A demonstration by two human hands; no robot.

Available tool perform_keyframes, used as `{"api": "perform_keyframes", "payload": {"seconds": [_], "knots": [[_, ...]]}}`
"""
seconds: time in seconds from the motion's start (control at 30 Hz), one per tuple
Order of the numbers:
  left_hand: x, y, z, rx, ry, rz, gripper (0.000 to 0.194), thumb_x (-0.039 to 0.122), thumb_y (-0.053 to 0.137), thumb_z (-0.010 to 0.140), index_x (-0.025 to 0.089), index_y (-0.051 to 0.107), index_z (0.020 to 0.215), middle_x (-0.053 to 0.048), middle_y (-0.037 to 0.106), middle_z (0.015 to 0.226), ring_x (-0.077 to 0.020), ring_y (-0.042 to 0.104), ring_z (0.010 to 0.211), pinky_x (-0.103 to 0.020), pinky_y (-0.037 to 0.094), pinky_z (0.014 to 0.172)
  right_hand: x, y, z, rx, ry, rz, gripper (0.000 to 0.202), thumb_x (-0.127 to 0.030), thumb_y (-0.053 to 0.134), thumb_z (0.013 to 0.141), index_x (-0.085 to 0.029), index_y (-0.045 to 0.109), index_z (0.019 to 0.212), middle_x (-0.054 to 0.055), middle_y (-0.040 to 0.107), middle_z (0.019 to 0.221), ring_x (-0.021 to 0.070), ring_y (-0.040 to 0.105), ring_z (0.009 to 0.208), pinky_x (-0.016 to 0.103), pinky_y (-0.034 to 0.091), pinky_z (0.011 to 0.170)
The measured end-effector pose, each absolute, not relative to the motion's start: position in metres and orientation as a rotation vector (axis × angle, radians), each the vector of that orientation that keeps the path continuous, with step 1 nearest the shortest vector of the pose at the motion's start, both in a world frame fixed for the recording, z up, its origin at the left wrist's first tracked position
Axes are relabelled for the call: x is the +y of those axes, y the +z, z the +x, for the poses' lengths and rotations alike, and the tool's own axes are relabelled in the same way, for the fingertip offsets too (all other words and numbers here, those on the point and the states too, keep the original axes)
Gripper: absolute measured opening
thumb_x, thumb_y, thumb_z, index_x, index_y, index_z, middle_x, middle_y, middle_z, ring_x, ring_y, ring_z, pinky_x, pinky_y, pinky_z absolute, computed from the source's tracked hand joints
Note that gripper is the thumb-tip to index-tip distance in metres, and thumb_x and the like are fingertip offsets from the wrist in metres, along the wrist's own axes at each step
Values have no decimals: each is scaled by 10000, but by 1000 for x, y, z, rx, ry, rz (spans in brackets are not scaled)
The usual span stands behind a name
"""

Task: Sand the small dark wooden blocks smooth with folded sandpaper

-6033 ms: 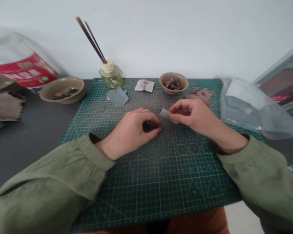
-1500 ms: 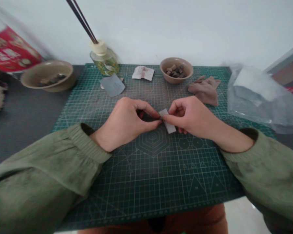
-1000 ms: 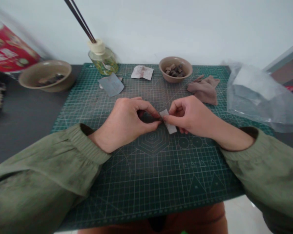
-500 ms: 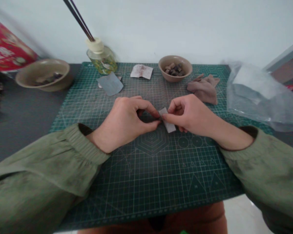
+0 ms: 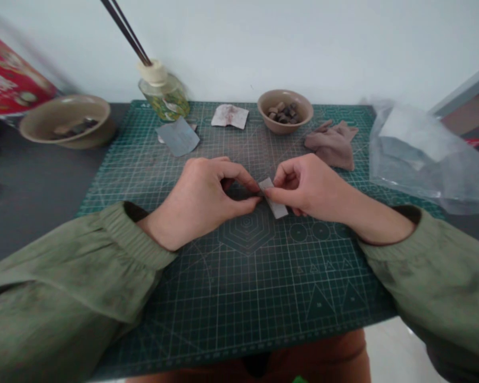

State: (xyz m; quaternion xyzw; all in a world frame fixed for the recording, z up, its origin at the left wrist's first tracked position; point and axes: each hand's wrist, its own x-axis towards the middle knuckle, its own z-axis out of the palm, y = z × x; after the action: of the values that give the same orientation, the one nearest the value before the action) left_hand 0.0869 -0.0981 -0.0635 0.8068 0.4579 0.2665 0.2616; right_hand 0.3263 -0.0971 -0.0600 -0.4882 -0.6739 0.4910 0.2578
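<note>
My right hand (image 5: 303,183) is closed, its thumb and fingers pinching a small folded piece of light grey sandpaper (image 5: 278,209). Opposite it, my left hand (image 5: 211,194) pinches a tiny dark piece (image 5: 260,193) between thumb and forefinger, mostly hidden by the fingertips. That piece meets the upper left edge of the sandpaper. Both hands are over the middle of the green cutting mat (image 5: 239,298).
Behind my hands are a bowl of small brown blocks (image 5: 285,127), a crumpled cloth (image 5: 335,146), a stained paper square (image 5: 229,116), grey sheets (image 5: 179,137) and a reed diffuser (image 5: 163,93). Another bowl (image 5: 67,139) stands left; a clear plastic bag (image 5: 427,154) lies right.
Both hands keep nearly the same pose at the sandpaper, which has shifted very slightly. The whole view has drifted a little, so the surroundings appear slightly further left.
</note>
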Motion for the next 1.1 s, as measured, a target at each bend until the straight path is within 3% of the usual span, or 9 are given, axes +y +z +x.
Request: {"api": "perform_keyframes", "payload": {"seconds": [0.43,0.6,1.1], "knots": [[-98,-63,87,1232,726,2182,106,287,886,865,245,913,958,-10,834,926,-161,672,762,-317,457,706,-96,-61,324,-1845,1239,-1321,248,-232,870,882,-213,672,734,-37,656,515,107,563,413,255,353,416],[-98,-64,87,1227,735,2183,98,274,888,858,256,915,950,3,830,912,-155,670,747,-314,449,685,-95,-62,325,-1879,1231,-1310,231,-164,850,839,-206,663,711,-45,636,503,103,543,426,262,337,435],[-97,-65,86,1225,759,2185,111,280,903,841,268,921,950,1,819,892,-164,666,735,-325,448,680,-93,-65,327,-1935,1155,-1264,211,-195,823,837,-205,667,695,-31,650,551,118,559,515,280,356,511]]}}
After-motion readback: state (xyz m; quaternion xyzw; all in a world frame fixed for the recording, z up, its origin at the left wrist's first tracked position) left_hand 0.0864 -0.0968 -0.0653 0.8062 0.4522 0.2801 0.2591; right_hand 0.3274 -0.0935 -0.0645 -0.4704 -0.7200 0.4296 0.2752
